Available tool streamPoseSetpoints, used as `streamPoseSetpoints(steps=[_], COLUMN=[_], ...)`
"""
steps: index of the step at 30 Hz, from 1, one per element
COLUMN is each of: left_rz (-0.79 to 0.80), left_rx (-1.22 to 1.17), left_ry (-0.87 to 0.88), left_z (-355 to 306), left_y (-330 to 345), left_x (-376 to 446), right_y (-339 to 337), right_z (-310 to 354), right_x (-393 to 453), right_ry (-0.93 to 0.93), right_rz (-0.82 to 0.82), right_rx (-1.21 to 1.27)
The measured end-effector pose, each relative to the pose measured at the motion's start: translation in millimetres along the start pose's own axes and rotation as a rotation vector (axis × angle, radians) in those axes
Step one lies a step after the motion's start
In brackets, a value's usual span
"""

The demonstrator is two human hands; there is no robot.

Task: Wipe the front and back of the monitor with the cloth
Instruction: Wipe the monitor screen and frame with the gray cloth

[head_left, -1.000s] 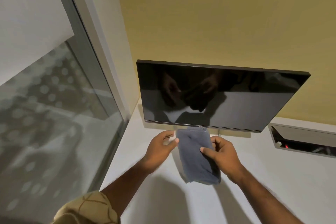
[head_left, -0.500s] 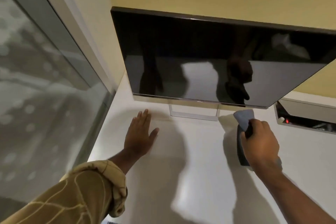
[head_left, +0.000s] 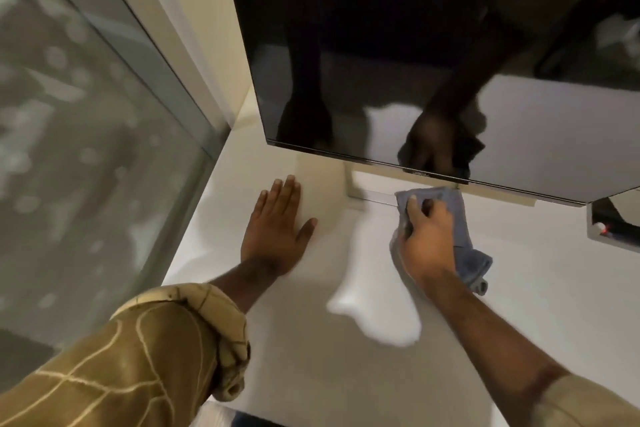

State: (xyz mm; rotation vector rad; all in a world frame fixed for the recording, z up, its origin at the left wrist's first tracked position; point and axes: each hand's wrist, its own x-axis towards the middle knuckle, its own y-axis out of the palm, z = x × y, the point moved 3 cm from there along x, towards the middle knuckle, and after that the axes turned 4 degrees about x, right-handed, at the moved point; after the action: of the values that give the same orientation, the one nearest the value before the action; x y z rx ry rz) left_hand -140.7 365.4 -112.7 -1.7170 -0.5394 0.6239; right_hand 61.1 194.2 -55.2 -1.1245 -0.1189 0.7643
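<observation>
A: Hand poses?

B: The left hand [head_left: 277, 224] is laid flat on the white desk [head_left: 311, 357], palm down, fingers spread wide, nothing held. The right hand [head_left: 427, 239] is curled around the blue-grey cloth [head_left: 464, 246], bunched just below the monitor [head_left: 415, 45] bottom edge.

A: Edges and room?

B: The dark screen is tilted over the far desk; its lower bezel is just beyond the cloth. A glass partition [head_left: 86, 114] is seen close on the left. Bare desk lies near, between the forearms. Whether cloth and bezel touch cannot be told.
</observation>
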Motion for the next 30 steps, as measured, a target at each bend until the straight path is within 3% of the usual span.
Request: streamPoseSetpoints(steps=[11, 14, 16, 21, 30], left_rz=[0.033, 0.04, 0.039, 0.041, 0.049], left_rx=[0.014, 0.014, 0.009, 0.01, -0.007], left_ry=[-0.029, -0.033, -0.036, -0.032, -0.044], left_z=[0, 0, 0, 0, 0], left_y=[6, 6, 6, 6, 5], left_x=[1, 1, 1, 1, 2], right_y=[35, 27, 21, 37, 49], right_z=[74, 71, 56, 36, 91], right_x=[12, 17, 20, 24, 48], right_ry=[-0.23, -0.476, -0.523, -0.512, -0.374], right_rz=[0.187, 0.133, 0.135, 0.252, 0.053], right_rx=[0.063, -0.3, -0.445, -0.52, -0.413])
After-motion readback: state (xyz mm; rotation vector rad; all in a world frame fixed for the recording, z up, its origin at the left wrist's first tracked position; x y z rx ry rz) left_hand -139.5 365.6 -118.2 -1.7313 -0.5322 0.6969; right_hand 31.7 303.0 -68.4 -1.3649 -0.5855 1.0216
